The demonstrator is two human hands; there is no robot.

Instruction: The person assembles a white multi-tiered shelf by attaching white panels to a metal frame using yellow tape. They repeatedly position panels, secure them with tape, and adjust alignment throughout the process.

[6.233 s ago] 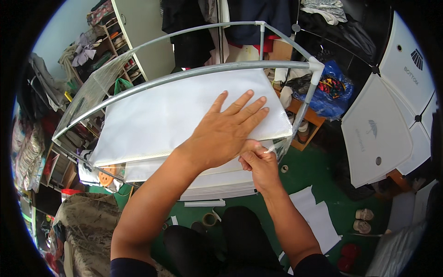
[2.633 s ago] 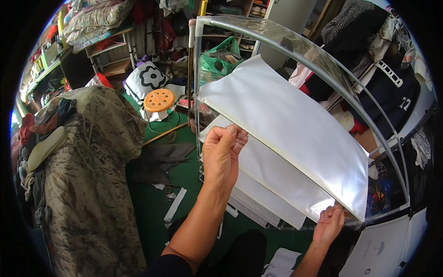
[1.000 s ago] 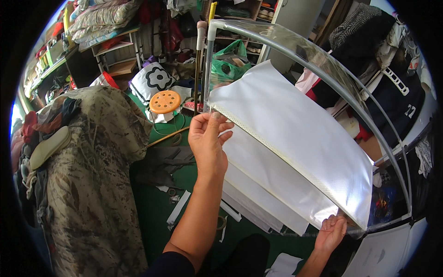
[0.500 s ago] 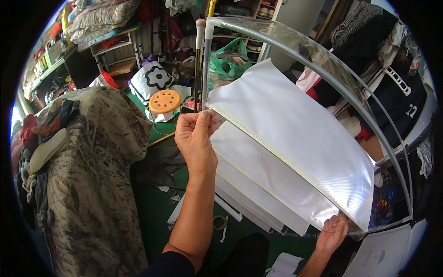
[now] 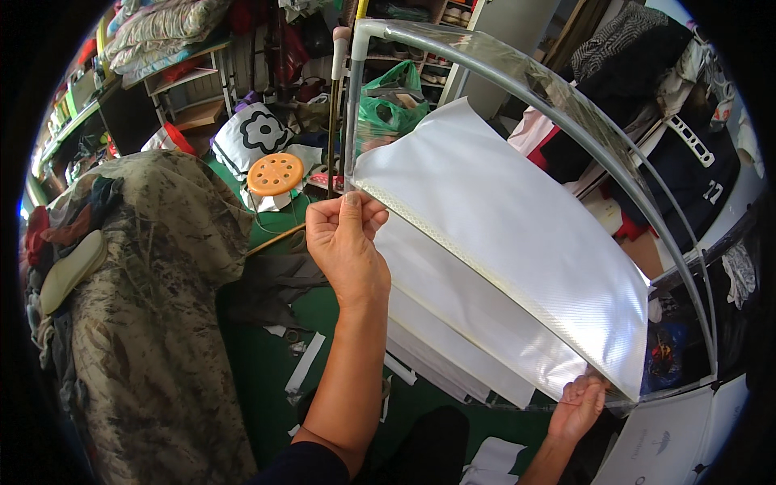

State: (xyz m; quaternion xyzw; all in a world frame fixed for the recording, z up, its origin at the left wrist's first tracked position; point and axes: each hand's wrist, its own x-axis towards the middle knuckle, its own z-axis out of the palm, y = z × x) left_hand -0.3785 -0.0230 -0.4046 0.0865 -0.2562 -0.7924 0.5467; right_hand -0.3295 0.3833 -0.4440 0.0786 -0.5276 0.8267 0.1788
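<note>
A big white glossy sheet [image 5: 509, 218] with a stippled band along its near edge slants across a curved grey tube frame [image 5: 485, 61]. At the sheet's upper left corner, beside the upright tube, my left hand [image 5: 347, 242] is closed, its thumb and fingers pinching that near edge. My right hand [image 5: 576, 411] pinches the same edge at the lower right corner, by the frame's bottom rail. Its fingertips are partly hidden behind the edge. Clear film [image 5: 517, 61] covers the frame's top. Below the held edge hang more white panels [image 5: 461, 339].
A camouflage cloth [image 5: 153, 323] drapes over a bulky shape at left, clothes piled on it. An orange round stool [image 5: 275, 174] stands beyond my left hand. White strips [image 5: 305, 364] and paper [image 5: 495, 462] lie on the green floor. Hanging clothes [image 5: 638, 89] crowd the right.
The view has shifted slightly, so the frame and room sit a little further left. My left hand has slid slightly along the sheet's edge, away from the upright tube. My right hand keeps its place.
</note>
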